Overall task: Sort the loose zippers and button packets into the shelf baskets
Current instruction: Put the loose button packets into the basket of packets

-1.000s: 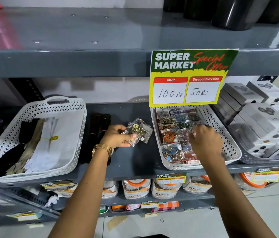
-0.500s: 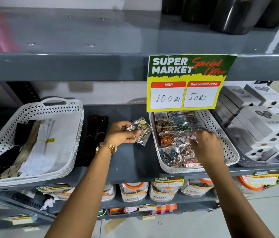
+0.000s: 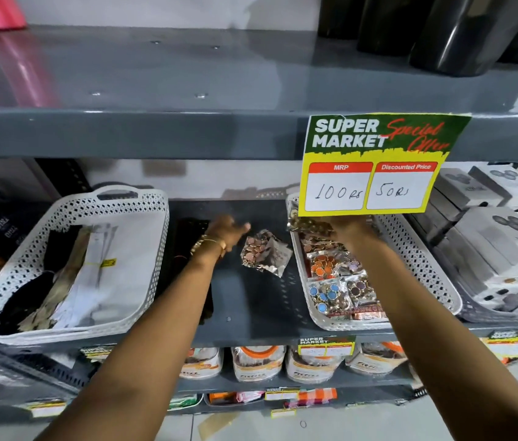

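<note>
A clear packet of pinkish buttons (image 3: 265, 251) lies loose on the grey shelf between the two baskets. My left hand (image 3: 229, 232) hovers just left of it, fingers spread, holding nothing. My right hand (image 3: 348, 229) is at the back left corner of the right white basket (image 3: 423, 259), gripping a packet of gold buttons (image 3: 303, 222); the price sign partly hides the hand. Several button packets (image 3: 337, 281) fill that basket. The left white basket (image 3: 155, 249) holds zipper bundles (image 3: 69, 281). Dark loose zippers (image 3: 187, 243) lie on the shelf beside my left wrist.
A yellow and green price sign (image 3: 375, 163) hangs from the upper shelf edge over the right basket. Grey and white boxes (image 3: 493, 243) are stacked at the right. Jars (image 3: 257, 361) stand on the lower shelf. Black cylinders (image 3: 451, 30) sit on the top shelf.
My left hand has let go of its packet and opened; a packet now lies on the shelf. My right hand moved to the basket's back corner with a gold packet.
</note>
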### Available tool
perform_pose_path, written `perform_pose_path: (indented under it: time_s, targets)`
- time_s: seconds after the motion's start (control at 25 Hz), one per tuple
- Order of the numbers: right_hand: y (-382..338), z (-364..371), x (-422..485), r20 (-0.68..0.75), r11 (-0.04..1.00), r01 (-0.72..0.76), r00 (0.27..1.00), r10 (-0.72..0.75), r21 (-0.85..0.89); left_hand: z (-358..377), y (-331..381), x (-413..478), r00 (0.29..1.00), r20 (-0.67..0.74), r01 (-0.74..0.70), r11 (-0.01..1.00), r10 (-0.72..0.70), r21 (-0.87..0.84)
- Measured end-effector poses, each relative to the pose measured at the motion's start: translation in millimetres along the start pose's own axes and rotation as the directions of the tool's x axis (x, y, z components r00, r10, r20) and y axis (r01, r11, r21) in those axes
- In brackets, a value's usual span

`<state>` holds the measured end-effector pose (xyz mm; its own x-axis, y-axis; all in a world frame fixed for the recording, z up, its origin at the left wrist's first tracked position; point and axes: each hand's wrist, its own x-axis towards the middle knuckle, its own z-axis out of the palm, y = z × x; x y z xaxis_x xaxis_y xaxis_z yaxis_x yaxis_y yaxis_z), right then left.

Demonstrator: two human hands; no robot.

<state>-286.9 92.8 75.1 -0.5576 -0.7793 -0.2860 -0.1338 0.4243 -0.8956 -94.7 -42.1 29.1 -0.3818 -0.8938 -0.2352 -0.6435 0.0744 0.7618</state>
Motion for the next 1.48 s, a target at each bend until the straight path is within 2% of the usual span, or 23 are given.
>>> perform_pose_path:
  time_s: [0.04, 0.12, 0.16, 0.28, 0.32, 0.4, 0.48, 0.52, 0.56, 0.64, 0.68, 0.72, 0.92, 0.96, 1.04, 1.08, 1.12, 1.16, 1.2, 1.28, 1.36, 1.4, 1.48]
  targets:
    - [4, -5, 1, 0.009, 0.996, -0.016, 1.000, 0.015, 0.083, 9, -6, 2, 0.998, 0.047, 0.027, 0.989, -0.034, 0.143]
    - [13, -14, 0, 0.023, 0.982, -0.039, 0.999, 0.035, 0.185, 26, -13, 4, 0.995, 0.085, 0.027, 0.966, -0.051, 0.258]
    - [16, -19, -2, 0.028, 0.985, -0.055, 0.998, 0.051, 0.166, 29, -12, 2, 0.996, 0.061, 0.047, 0.973, -0.062, 0.224]
    - [30, -48, -6, -0.009, 0.997, -0.072, 0.997, 0.072, 0.034, 19, -10, 2, 0.987, 0.021, 0.159, 0.984, -0.158, -0.079]
    - [34, -59, -8, -0.019, 0.998, -0.064, 0.998, 0.065, 0.015, 14, -9, 1, 0.987, -0.010, 0.158, 0.982, -0.160, -0.100]
    - [41, -79, -10, -0.065, 0.999, -0.031, 0.997, 0.029, -0.036, 5, 2, -1, 0.983, -0.183, -0.004, 0.999, -0.004, -0.045]
    - [45, -89, -6, -0.121, 0.994, 0.016, 0.992, -0.029, -0.107, 1, 28, -7, 0.901, -0.317, -0.307, 0.952, 0.297, 0.022]
    - [46, -90, -1, -0.119, 0.991, 0.037, 0.992, -0.052, -0.129, 2, 43, -10, 0.855, -0.311, -0.417, 0.907, 0.415, 0.061]
    - [45, -89, 3, -0.097, 0.987, 0.051, 0.993, -0.066, -0.152, 9, 58, -12, 0.857, -0.228, -0.460, 0.886, 0.462, 0.064]
    - [42, -84, 12, 0.003, 0.964, 0.081, 0.997, -0.083, -0.254, 34, 85, -17, 0.914, 0.151, -0.381, 0.925, 0.378, -0.011]
    - [43, -81, 15, 0.051, 0.930, 0.095, 0.995, -0.082, -0.355, 52, 93, -22, 0.885, 0.321, -0.371, 0.927, 0.338, 0.047]
    - [45, -78, 17, 0.070, 0.882, 0.104, 0.994, -0.081, -0.460, 69, 98, -28, 0.878, 0.364, -0.390, 0.905, 0.311, 0.167]
    - [63, -71, 17, 0.049, 0.705, 0.030, 0.999, 0.007, -0.708, 124, 88, -35, 0.896, 0.259, -0.443, 0.678, 0.361, 0.586]
    - [62, -70, 17, 0.043, 0.640, 0.029, 0.999, 0.007, -0.768, 124, 83, -29, 0.897, 0.230, -0.438, 0.685, 0.377, 0.583]
    - [54, -67, 14, -0.021, 0.570, 0.039, 0.995, -0.100, -0.821, 112, 72, -26, 0.867, 0.195, -0.497, 0.766, 0.459, 0.408]
    - [46, -62, 11, -0.071, 0.592, 0.046, 0.982, -0.172, -0.805, 99, 67, -24, 0.867, 0.133, -0.498, 0.817, 0.481, 0.291]
    - [38, -54, 7, -0.106, 0.647, 0.090, 0.960, -0.258, -0.757, 85, 60, -16, 0.875, -0.005, -0.476, 0.861, 0.485, 0.179]
    - [30, -42, 2, -0.113, 0.702, 0.164, 0.937, -0.331, -0.693, 71, 51, -7, 0.885, -0.122, -0.433, 0.891, 0.449, 0.140]
    - [22, -24, -4, -0.064, 0.716, 0.257, 0.920, -0.387, -0.649, 57, 39, 4, 0.910, -0.164, -0.353, 0.920, 0.380, 0.170]
    - [13, 29, -19, 0.162, 0.607, 0.417, 0.888, -0.430, -0.676, 40, 14, 21, 0.967, -0.036, -0.229, 0.924, 0.252, 0.305]
    - [21, 89, -25, 0.346, 0.463, 0.511, 0.850, -0.397, -0.724, 35, 1, 22, 0.954, 0.180, -0.292, 0.868, 0.238, 0.402]
    - [25, 109, -28, 0.351, 0.423, 0.489, 0.862, -0.365, -0.762, 35, -4, 23, 0.939, 0.211, -0.338, 0.850, 0.274, 0.403]
    - [35, 127, -20, 0.297, 0.378, 0.423, 0.889, -0.349, -0.823, 34, -13, 27, 0.942, 0.143, -0.335, 0.879, 0.304, 0.340]
